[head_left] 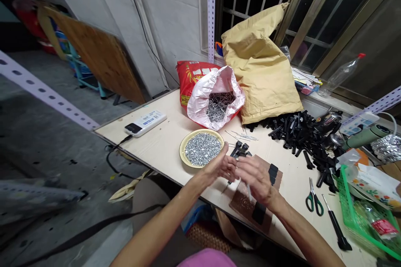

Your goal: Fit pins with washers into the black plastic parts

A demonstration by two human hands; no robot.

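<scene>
My left hand [221, 167] and my right hand [254, 177] meet over the near part of the table, fingertips close together. The left thumb points up and its fingers are loosely bent and apart. My right fingers are curled; a thin pale rod [249, 192] sticks out below them, its other end hidden. Under the right hand lies a brown board [241, 199] with black pieces [258, 212] on it. Just beyond the hands are several black plastic parts [240, 147]. Left of them stands a yellowish bowl [183, 155] of small silvery metal pieces [202, 149].
A red sack [191, 76] of long screws or nails [217, 108] leans by a brown paper bag [263, 79]. Black parts [291, 131] are heaped at right, near scissors [314, 200], a black-handled screwdriver [336, 225] and a green basket [351, 217]. A white device [150, 122] lies left.
</scene>
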